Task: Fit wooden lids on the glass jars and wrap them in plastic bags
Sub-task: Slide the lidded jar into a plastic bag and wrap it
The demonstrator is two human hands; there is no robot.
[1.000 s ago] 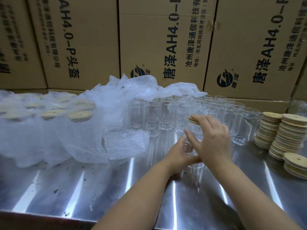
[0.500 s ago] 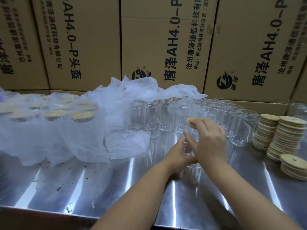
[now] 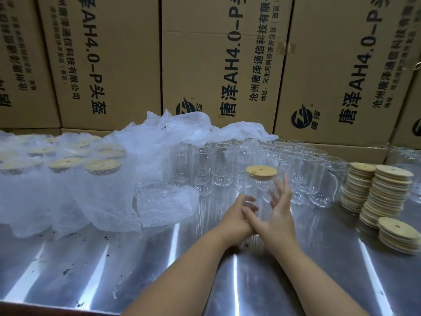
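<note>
1. Your jar (image 3: 259, 195) is in the middle of the table (image 3: 91, 258), between your two hands. The lid (image 3: 261, 172) sits on top of it.
2. Your left hand (image 3: 235, 213) curls its fingers round the low part of the jar. Your right hand (image 3: 279, 210) lies along the other side with its fingers straight and a little spread. They are blurry, so I cannot tell how hard they press.
3. The lid may not be pushed all the way in, and I cannot see its under side. If it is loose, it may pop off when you tip the jar for a bag.
4. Only one hand really grips. Glass is smooth, so the jar may slip and hit the hard table.
5. The empty jars (image 3: 216, 165) stand just behind your jar. A fast swing may knock them into each other.
6. The bags (image 3: 164, 201) lie near, on your left. If you let go with your left hand to grab one, the flat right hand may not hold the jar alone.
7. Your hands hide the bottom of the jar. I cannot tell if it stands on the table or is lifted.
8. The wrapped jars (image 3: 68, 176) on the far left look foggy under plastic, so they are hard to count. Past the lid stacks (image 3: 376, 192), more glass is cut off at the right edge.
</note>
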